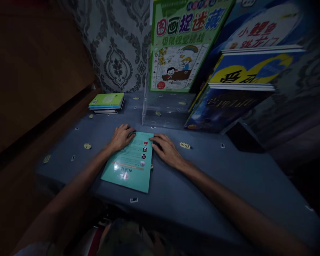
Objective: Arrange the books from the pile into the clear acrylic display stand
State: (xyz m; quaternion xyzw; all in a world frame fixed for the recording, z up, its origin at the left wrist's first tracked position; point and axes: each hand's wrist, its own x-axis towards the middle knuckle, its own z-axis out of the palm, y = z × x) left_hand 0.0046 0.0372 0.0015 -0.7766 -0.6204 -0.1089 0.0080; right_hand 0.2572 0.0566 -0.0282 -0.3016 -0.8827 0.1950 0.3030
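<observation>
A teal paperback book (130, 169) lies flat on the cloth-covered table, its printed text upside down to me. My left hand (122, 138) rests at its upper left edge, fingers stretched out and the tips on the cover. At the upper right edge is my right hand (165, 151), palm down, with fingers extended and thumb apart, the tips touching the book's side. Neither hand visibly grips it.
Behind, a clear acrylic stand (165, 110) holds a green picture book (184, 49). Several books, including a dark blue one (226, 106), stand to the right. A small stack of books (106, 102) sits back left. The patterned tablecloth (202, 188) reaches the table's front edge.
</observation>
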